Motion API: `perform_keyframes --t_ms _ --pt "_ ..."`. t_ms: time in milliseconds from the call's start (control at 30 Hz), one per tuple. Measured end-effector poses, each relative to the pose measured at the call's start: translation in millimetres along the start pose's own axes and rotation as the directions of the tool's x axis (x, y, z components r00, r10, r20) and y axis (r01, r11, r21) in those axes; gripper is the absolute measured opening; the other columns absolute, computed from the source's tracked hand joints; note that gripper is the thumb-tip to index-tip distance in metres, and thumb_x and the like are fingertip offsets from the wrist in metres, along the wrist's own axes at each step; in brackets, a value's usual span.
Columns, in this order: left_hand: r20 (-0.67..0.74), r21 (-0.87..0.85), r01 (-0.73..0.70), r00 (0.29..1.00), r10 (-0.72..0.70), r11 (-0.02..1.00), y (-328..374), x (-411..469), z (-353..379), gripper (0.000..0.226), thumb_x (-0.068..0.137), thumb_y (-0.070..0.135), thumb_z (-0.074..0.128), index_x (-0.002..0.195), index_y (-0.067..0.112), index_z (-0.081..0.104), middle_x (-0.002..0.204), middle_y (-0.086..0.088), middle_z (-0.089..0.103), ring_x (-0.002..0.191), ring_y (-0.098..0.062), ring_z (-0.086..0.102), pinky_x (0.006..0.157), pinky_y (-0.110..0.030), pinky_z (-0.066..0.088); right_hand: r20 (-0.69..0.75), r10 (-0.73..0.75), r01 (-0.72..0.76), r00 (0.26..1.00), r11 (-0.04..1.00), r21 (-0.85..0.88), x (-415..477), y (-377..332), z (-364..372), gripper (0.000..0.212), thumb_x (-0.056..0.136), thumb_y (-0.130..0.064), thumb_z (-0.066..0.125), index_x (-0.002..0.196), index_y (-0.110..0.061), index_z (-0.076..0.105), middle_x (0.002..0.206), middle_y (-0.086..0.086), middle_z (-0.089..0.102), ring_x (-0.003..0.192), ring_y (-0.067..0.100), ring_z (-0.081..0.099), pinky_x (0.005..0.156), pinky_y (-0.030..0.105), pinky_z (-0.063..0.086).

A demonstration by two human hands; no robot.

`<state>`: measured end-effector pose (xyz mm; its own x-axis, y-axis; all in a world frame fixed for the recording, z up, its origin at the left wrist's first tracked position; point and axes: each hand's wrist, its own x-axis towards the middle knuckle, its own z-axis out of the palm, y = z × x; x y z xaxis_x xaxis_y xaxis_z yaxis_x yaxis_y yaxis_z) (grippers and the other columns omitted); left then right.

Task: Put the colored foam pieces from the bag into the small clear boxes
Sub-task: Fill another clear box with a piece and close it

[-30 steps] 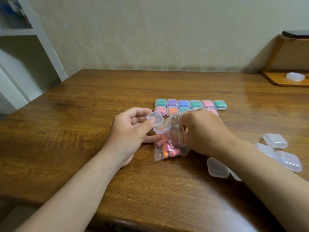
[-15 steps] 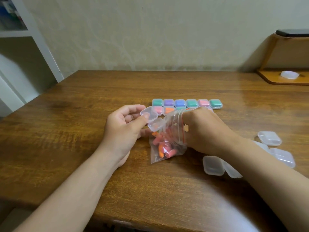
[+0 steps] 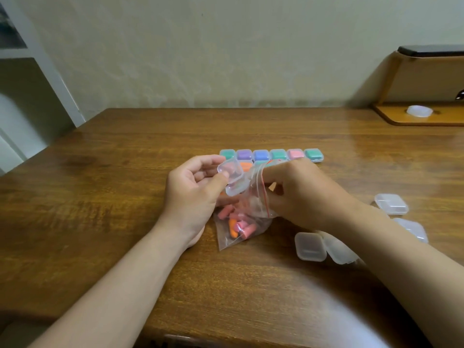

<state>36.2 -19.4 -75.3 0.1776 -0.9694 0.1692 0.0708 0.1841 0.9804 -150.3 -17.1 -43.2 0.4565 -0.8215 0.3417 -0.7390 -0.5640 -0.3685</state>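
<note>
My left hand [image 3: 195, 194] pinches a small clear box [image 3: 233, 178], its lid hinged open, just left of the bag's mouth. A clear zip bag [image 3: 247, 219] with a red seal line lies on the table between my hands; pink and orange foam pieces [image 3: 238, 226] sit in its lower part. My right hand [image 3: 301, 194] grips the bag's upper edge with its fingers curled into the opening; whether they hold a foam piece is hidden. Filled closed boxes [image 3: 270, 154] in green, purple, blue and pink stand in rows just beyond my hands.
Several empty clear boxes lie at my right: one [image 3: 310, 246] by my right forearm, others [image 3: 391, 203] farther right. The wooden table [image 3: 113, 187] ends at a wall behind. A wooden stand [image 3: 426, 116] at the far right holds a white lid.
My right hand has drawn back a little from the bag, showing its thumb and fingers at the opening. The left hand still holds the open box in the same place.
</note>
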Motion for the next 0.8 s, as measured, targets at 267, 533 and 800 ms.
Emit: perform_keyframes --t_ms 267,533,800 --pt "0.031 -0.016 -0.010 0.999 0.010 1.000 0.2 -3.6 0.3 0.018 0.089 0.000 0.072 0.105 0.008 0.073 0.102 -0.013 0.074 0.097 -0.026 0.074 0.065 -0.039 0.063 -0.038 -0.020 0.026 0.999 0.987 0.162 -6.2 7.5 -16.0 0.018 0.078 -0.002 0.066 0.079 -0.018 0.073 0.073 -0.011 0.069 0.074 0.007 0.064 0.068 0.019 0.050" --pt "0.069 -0.029 -0.022 0.997 0.024 0.999 1.3 -4.9 1.4 0.026 0.088 -0.010 0.067 0.110 0.003 0.072 0.094 -0.007 0.075 0.085 -0.013 0.075 0.066 -0.033 0.063 -0.044 0.063 -0.047 0.997 0.953 0.300 -6.8 3.9 -30.3 0.016 0.076 -0.010 0.065 0.081 -0.021 0.075 0.074 -0.005 0.070 0.071 0.013 0.065 0.047 0.011 0.044" --pt "0.098 -0.018 -0.075 0.992 0.077 0.997 -3.0 -3.1 -0.3 0.035 0.080 -0.005 0.074 0.112 0.010 0.073 0.098 -0.004 0.079 0.097 -0.020 0.075 0.084 -0.035 0.061 -0.298 0.037 0.040 0.954 0.968 0.247 -4.6 5.7 -40.2 0.015 0.078 -0.008 0.071 0.085 -0.021 0.073 0.079 -0.014 0.070 0.078 0.009 0.066 0.067 0.021 0.054"
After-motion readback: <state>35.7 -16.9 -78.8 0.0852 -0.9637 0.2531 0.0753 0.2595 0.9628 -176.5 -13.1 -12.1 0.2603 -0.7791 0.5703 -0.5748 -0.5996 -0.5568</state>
